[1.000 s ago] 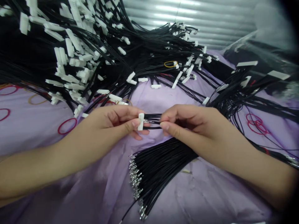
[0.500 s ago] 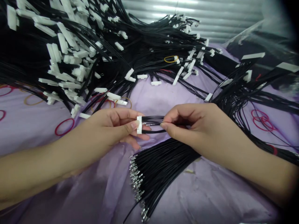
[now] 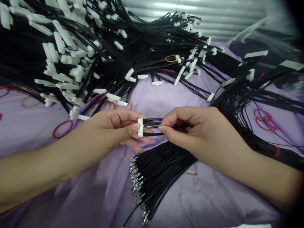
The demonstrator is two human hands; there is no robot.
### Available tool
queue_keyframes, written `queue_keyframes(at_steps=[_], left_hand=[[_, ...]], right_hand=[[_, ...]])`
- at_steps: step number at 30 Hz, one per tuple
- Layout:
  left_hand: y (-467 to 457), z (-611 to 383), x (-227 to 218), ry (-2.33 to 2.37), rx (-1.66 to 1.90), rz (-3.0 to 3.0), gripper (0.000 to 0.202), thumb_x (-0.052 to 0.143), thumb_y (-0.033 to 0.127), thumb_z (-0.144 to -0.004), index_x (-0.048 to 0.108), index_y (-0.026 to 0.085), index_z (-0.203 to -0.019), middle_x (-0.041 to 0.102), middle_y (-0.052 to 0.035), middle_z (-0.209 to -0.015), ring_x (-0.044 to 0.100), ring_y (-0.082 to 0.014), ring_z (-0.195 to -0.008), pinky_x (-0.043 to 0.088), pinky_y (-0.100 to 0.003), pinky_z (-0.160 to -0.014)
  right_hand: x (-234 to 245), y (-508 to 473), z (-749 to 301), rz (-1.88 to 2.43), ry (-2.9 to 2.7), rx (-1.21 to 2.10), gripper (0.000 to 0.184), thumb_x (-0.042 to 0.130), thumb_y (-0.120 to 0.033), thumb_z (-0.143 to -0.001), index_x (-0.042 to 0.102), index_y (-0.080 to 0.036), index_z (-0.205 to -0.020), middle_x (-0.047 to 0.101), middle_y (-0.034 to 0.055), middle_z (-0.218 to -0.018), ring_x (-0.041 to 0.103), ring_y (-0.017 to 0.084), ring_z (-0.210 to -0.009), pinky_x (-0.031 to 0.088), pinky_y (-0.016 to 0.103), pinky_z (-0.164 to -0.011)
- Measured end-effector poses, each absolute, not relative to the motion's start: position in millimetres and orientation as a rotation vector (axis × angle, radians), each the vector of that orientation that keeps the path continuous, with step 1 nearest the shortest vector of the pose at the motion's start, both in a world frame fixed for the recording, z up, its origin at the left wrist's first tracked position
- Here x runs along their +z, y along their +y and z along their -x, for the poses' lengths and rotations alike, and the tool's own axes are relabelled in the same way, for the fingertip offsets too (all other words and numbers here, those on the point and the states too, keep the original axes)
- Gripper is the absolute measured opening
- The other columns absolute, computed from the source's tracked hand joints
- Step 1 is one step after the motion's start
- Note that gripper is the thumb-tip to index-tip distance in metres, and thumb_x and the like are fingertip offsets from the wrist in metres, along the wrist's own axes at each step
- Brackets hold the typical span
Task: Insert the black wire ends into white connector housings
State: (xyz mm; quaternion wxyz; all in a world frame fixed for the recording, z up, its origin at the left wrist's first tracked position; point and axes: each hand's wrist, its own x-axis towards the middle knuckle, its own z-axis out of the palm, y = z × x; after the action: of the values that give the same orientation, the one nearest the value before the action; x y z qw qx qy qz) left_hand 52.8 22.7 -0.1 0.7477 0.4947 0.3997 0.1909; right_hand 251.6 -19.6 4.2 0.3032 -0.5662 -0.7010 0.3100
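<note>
My left hand pinches a white connector housing between thumb and fingers. Several black wires run from the housing's right side toward my right hand. My right thumb and forefinger are closed on a black wire whose metal terminal lies at the housing, between the other wires; how deep it sits I cannot tell. Below both hands, a fanned bundle of loose black wires lies on the cloth, its metal terminals pointing left.
Black wire harnesses with white connectors are heaped at the back and left. More harnesses lie at right. Red rubber bands and a yellow one are scattered about. Purple cloth covers the surface, with a corrugated metal panel behind.
My right hand has moved slightly left, closer to the connector housing, and the wire terminal now reaches it. My left hand keeps its hold. The whole view has shifted a little.
</note>
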Motion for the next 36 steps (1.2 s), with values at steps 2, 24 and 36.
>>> queue_keyframes(at_steps=[2,24,36], left_hand=[[22.9,-51.8,-1.6,0.92,0.413,-1.092,0.006,0.064,0.016,-0.086,0.067,0.014,-0.091,0.071,-0.0008,-0.078,0.067,-0.0098,-0.068,0.054,-0.012,-0.061],[27.8,-55.1,-3.3,0.896,0.416,-1.126,0.004,0.067,0.016,-0.08,0.067,0.014,-0.084,0.072,-0.0018,-0.074,0.063,-0.0091,-0.055,0.052,-0.011,-0.05],[28.6,-54.7,0.3,0.893,0.369,-1.149,0.004,0.063,0.015,-0.081,0.066,0.015,-0.083,0.071,-0.0028,-0.075,0.061,-0.0094,-0.056,0.052,-0.013,-0.053]], right_hand=[[3.6,-20.5,-250.7,1.512,-1.863,0.813,0.012,0.061,-0.011,-0.076,0.068,-0.016,-0.068,0.062,-0.0069,-0.058,0.049,0.002,-0.05,0.035,0.015,-0.046],[4.8,-21.2,-248.8,1.526,-1.835,0.927,0.014,0.06,-0.012,-0.077,0.069,-0.017,-0.068,0.061,-0.0068,-0.056,0.05,0.002,-0.048,0.035,0.013,-0.045],[4.0,-20.8,-248.6,1.575,-1.864,0.919,0.015,0.059,-0.014,-0.078,0.069,-0.018,-0.069,0.063,-0.0061,-0.058,0.051,0.004,-0.049,0.036,0.016,-0.047]])
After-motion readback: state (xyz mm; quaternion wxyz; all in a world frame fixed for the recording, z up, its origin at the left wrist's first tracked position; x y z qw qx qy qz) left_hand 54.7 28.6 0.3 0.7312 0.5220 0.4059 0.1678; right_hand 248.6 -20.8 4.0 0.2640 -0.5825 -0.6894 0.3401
